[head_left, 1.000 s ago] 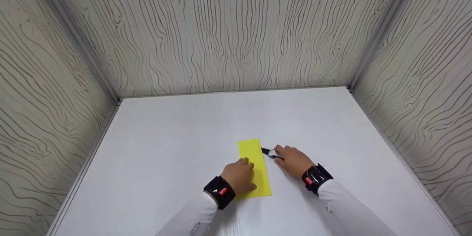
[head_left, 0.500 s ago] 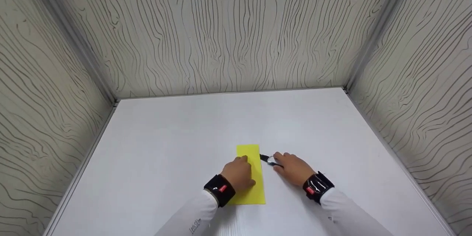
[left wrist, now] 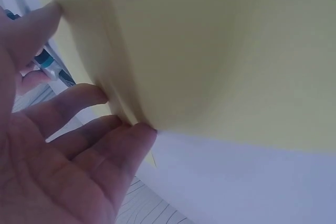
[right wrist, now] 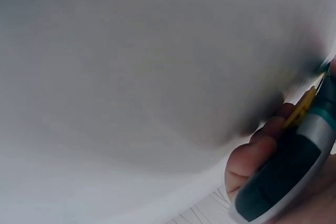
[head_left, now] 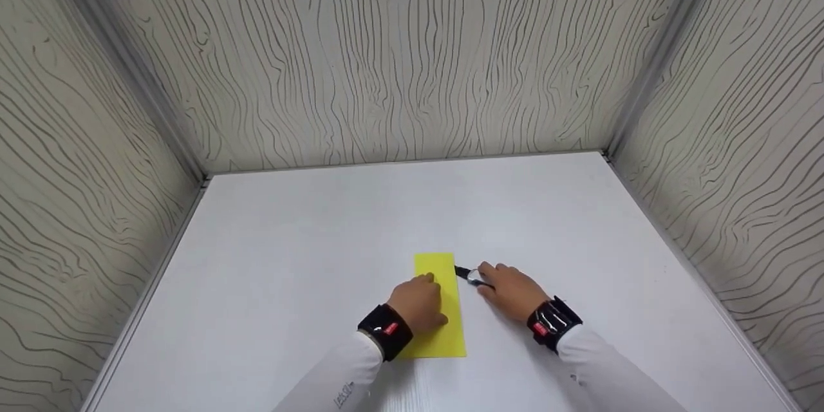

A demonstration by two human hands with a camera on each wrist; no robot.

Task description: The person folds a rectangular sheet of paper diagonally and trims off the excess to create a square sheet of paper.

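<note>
A folded sheet of yellow paper (head_left: pixel 450 336) lies lengthwise before me on the white table. My left hand (head_left: pixel 417 304) rests on its left half, and in the left wrist view the fingers (left wrist: pixel 94 98) lie loosely bent with their tips against the paper. To the right, my right hand (head_left: pixel 513 292) grips what looks like a small dark green and silver stapler (head_left: pixel 475 277). Its black nose meets the paper's right edge near the far corner. In the right wrist view the stapler (right wrist: pixel 286 179) shows a yellow inner part; its front end is blurred.
The white table (head_left: pixel 290 238) is enclosed by wood-grain patterned panels (head_left: pixel 399 64) at the back and both sides. Grey metal posts (head_left: pixel 656 58) stand in the back corners. Black bands with red tags are strapped round both wrists.
The paper has slid slightly toward me and straightened a little. My right hand has come slightly nearer with the stapler, whose nose stays at the right edge. The left hand keeps resting on the paper.
</note>
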